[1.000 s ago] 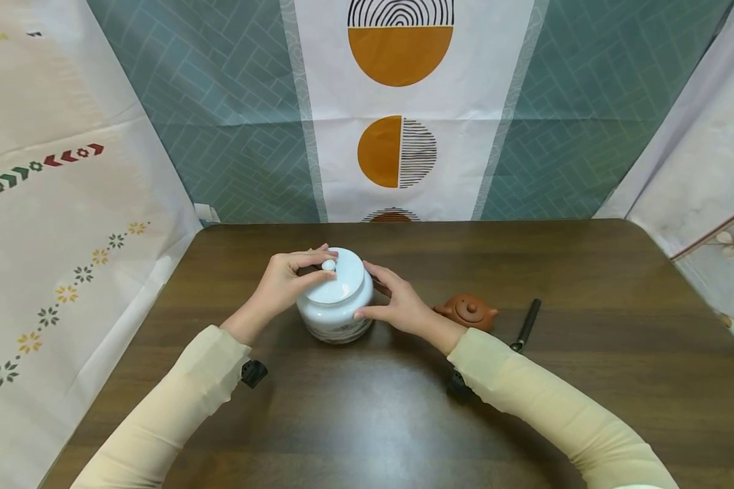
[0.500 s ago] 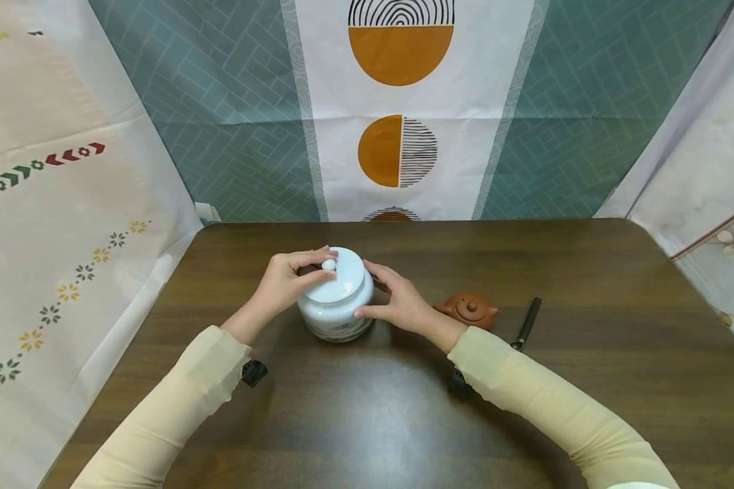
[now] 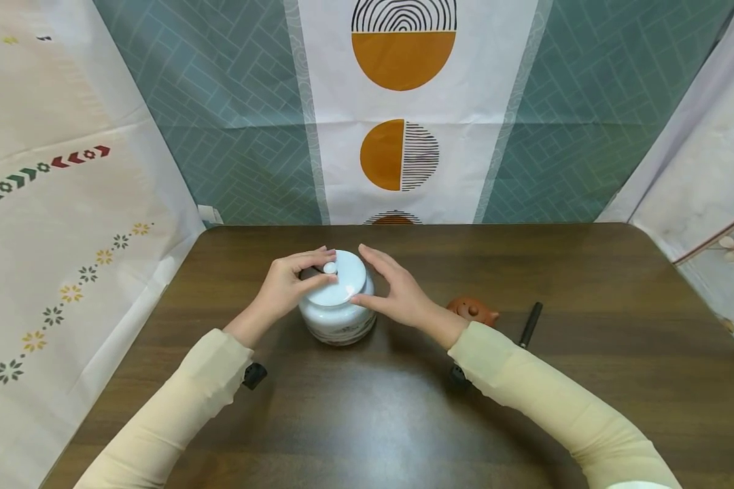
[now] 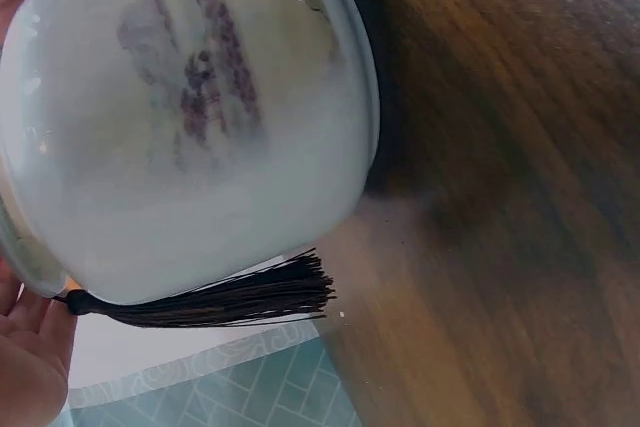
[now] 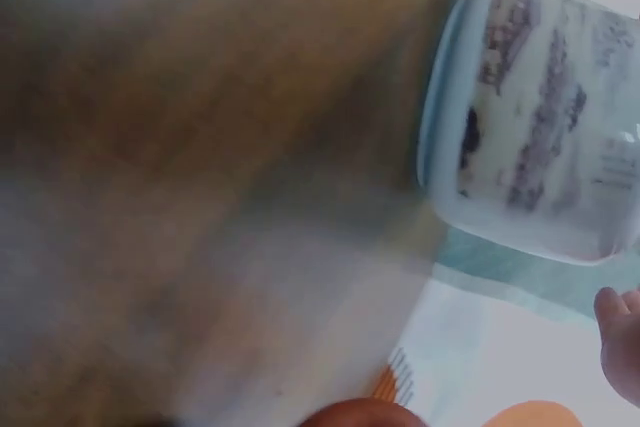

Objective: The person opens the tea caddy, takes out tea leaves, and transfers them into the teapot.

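A white lidded jar with a dark landscape-like pattern stands upright left of the table's middle. My left hand has its thumb and fingers around the small round knob of the jar's lid. In the left wrist view a black tassel hangs beside the jar. To the right of the jar is my right hand, its fingers extended and spread; the thumb tip is close to the lid's rim, and I cannot tell whether it touches. Some right-hand fingers show apart from the jar in the right wrist view.
A small brown clay teapot sits beyond the right forearm, partly hidden by it. Next to it lies a black-handled tool, its other end behind the sleeve. The wooden table ends at a patterned curtain.
My right hand has come off the jar's side, its fingers straightening and rising toward the lid's height. The left hand stays at the knob. The head view has shifted slightly.
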A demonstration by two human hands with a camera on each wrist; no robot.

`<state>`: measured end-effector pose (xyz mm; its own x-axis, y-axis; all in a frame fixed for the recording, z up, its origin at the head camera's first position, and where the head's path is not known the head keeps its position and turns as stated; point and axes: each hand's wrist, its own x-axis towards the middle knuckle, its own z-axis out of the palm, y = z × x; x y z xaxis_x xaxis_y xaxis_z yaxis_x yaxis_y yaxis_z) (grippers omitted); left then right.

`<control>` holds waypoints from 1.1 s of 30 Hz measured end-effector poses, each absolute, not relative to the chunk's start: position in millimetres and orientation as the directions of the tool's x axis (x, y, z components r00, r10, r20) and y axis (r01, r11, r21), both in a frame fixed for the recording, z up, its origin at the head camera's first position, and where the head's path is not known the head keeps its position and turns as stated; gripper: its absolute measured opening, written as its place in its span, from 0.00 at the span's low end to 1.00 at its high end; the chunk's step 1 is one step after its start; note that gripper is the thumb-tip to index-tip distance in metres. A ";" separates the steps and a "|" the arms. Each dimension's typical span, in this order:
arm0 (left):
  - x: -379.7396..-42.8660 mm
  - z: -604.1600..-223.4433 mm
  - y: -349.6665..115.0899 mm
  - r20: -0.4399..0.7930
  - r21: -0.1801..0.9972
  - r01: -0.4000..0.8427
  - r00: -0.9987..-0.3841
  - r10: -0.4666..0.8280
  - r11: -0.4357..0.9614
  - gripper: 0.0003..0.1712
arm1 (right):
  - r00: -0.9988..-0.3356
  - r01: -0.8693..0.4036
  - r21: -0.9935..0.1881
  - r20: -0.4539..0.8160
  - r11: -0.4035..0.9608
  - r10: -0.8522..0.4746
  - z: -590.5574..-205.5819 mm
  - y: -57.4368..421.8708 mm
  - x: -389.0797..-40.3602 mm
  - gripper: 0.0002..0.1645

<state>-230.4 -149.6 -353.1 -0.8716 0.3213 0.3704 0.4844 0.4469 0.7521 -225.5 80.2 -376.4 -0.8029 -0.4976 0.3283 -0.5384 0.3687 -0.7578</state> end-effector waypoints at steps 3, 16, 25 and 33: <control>-227.7 -354.0 -149.4 0.382 0.727 0.502 -0.862 0.332 0.468 0.22 | -0.787 -0.568 -0.727 0.341 0.387 -0.514 -372.6 77.6 -227.5 0.50; -215.4 -355.3 -158.8 0.243 0.626 0.510 -0.847 0.473 0.590 0.42 | -0.730 -0.632 -0.646 0.312 0.428 -0.608 -370.6 73.6 -230.8 0.49; -216.9 -359.8 -157.4 0.337 0.619 0.553 -0.828 0.448 0.558 0.35 | -0.734 -0.639 -0.654 0.364 0.404 -0.573 -372.7 72.9 -232.0 0.49; -215.2 -366.3 -144.3 0.456 0.625 0.552 -0.832 0.317 0.552 0.23 | -0.753 -0.615 -0.686 0.367 0.389 -0.546 -375.3 71.4 -230.4 0.50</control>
<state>-215.2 -144.3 -366.3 -0.8319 0.3170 0.4555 0.5524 0.5515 0.6250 -230.4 71.4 -375.3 -0.7534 -0.5458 0.3667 -0.6153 0.3886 -0.6858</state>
